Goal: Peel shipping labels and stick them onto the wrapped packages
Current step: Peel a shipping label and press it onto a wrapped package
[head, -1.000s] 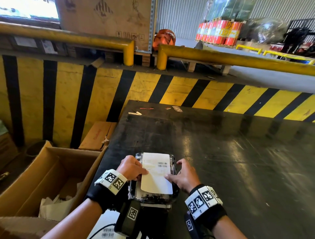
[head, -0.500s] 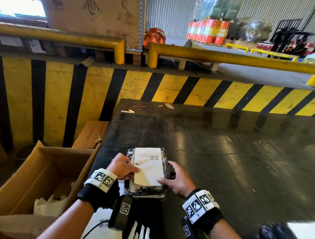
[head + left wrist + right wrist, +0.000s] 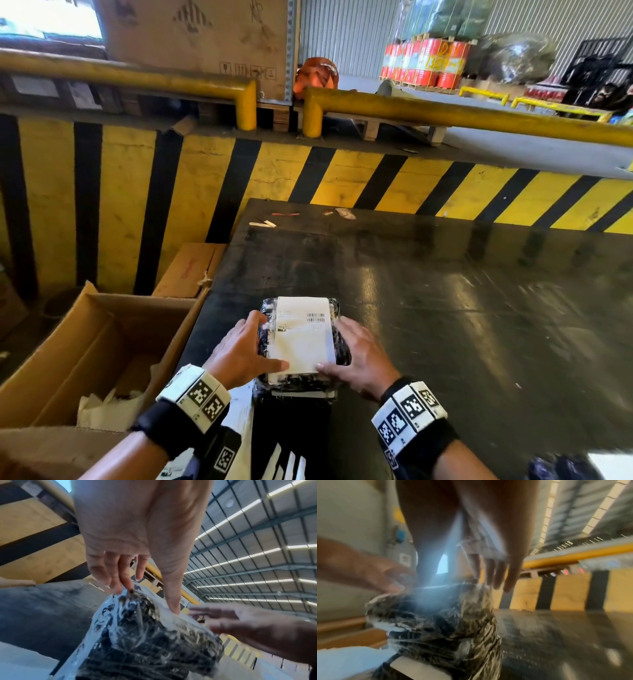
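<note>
Near edge of the dark tabletop (image 3: 445,308), left of its middle: wrapped package (image 3: 337,349) sits on a white-edged flat item that sticks out under its near end; can't tell what that item is. Package is a dark block under crinkled clear film, glossy, white highlights all over the wrinkles. Shipping label (image 3: 301,334) lies flat on its top face, white rectangle covering most of that face, long side running away from the person, barcode lines near its far right corner, small print left of them, unreadable. Left hand (image 3: 239,353) flanks the package's left side: thumb laid straight on the label's near left corner, the other fingers reach along the left flank, slightly apart, tips against the film in the left wrist view. Right hand (image 3: 363,359) mirrors it on the right side: thumb on the label's near right corner, fingers extended close together along the right flank; right wrist view is blurred, contact there unclear. Off the tabletop's left edge, an open cardboard box (image 3: 89,349) with crumpled pale paper inside. At the far left corner, a few small scraps (image 3: 262,223). Beyond the far edge, a yellow-and-black striped barrier (image 3: 342,171).
</note>
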